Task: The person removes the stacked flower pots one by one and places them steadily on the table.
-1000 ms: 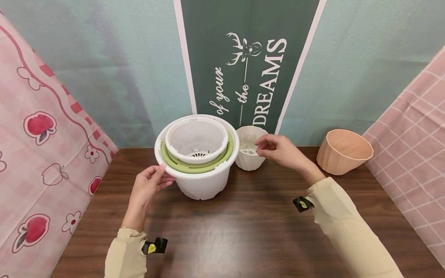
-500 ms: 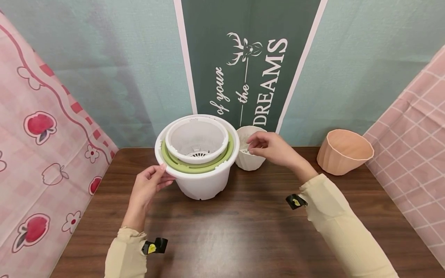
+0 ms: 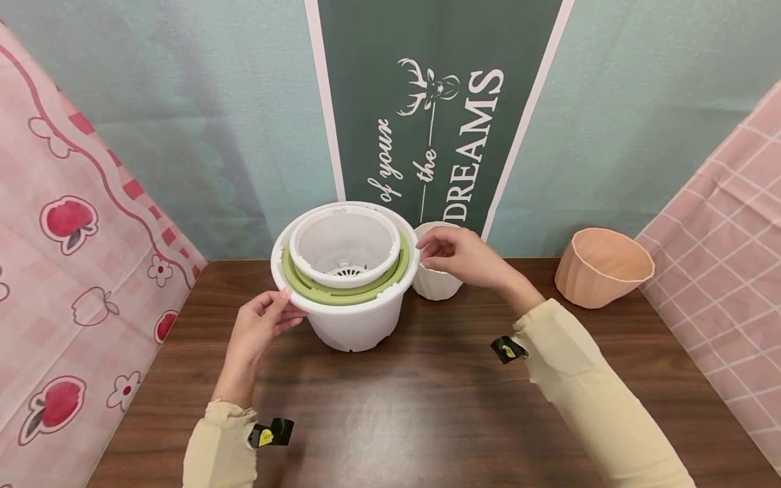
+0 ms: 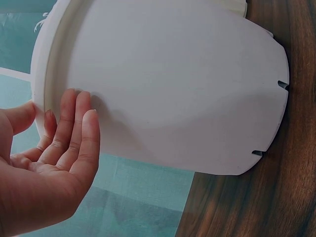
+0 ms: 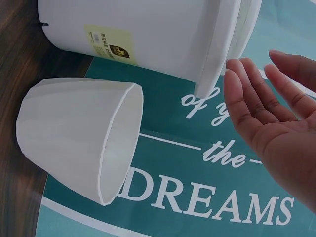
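A large white flower pot stands left of the middle, with a green pot and a smaller white pot nested inside it. My left hand holds its rim at the near left, thumb on the rim and fingers below it, as the left wrist view shows. On the other side my right hand, fingers loosely bent and holding nothing, hovers over the small white fluted pot, close to the large pot's right rim. The right wrist view cannot settle whether its fingertips touch that rim.
A peach fluted pot stands at the right back of the brown wooden table. Behind the table hangs a green cloth with white lettering; patterned pink cloths flank both sides.
My right hand has moved left, from the small white fluted pot's right side to beside the large pot's rim. The left hand and the pots have stayed put.
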`<action>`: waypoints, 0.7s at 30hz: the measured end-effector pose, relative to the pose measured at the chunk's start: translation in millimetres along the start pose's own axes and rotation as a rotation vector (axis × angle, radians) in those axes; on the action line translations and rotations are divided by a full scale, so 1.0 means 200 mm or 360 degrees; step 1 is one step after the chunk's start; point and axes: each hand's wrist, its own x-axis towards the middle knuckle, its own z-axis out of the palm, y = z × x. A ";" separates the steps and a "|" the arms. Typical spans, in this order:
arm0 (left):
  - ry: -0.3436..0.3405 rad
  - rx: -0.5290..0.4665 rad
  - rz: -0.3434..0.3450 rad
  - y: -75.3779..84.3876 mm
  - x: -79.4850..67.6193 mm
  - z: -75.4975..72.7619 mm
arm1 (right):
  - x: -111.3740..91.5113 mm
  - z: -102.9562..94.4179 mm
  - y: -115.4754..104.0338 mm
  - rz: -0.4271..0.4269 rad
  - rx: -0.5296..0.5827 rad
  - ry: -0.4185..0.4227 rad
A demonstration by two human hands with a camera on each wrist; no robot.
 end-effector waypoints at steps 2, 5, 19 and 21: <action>0.0002 0.0003 -0.0002 0.00 0.00 0.00 | 0.01 0.01 -0.01 -0.0014 -0.0013 -0.0004; 0.0006 0.0005 -0.0004 0.00 0.00 0.00 | 0.02 0.01 -0.01 -0.0032 -0.0027 -0.0012; 0.0000 -0.0009 0.0007 0.00 0.00 0.00 | 0.09 0.08 -0.06 -0.0035 -0.0099 -0.0058; 0.0000 -0.0009 0.0004 0.00 0.00 0.00 | 0.10 0.09 -0.06 -0.0037 -0.0100 -0.0070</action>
